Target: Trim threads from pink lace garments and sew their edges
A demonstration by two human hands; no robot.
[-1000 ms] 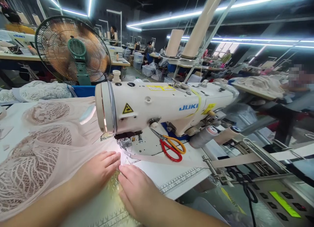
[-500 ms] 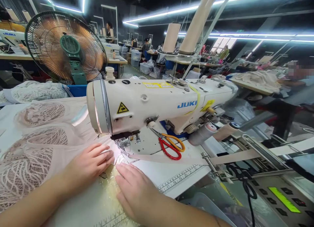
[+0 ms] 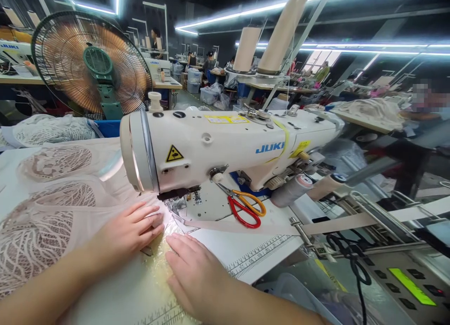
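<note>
- A wider gap is left between the left hand (image 3: 128, 236) and right hand (image 3: 195, 268) than a second ago; the cloth seems to be steadied beside the sewing machine (image 3: 221, 144).
- The lace garment (image 3: 42, 240) is spread across the frame's left.
- Left fingers are slightly spread, right fingers held together; whether anything is gripped cannot be told.
- The needle is hidden; the garment is cut off at left.

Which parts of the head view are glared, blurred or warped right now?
Head view: ceiling tube near white; fabric by the left hand brightly lit; tall thread cone looks stretched toward the top edge, likely lens distortion; co-worker at far right smeared, partly pixelated; scissors fairly sharp.
</note>
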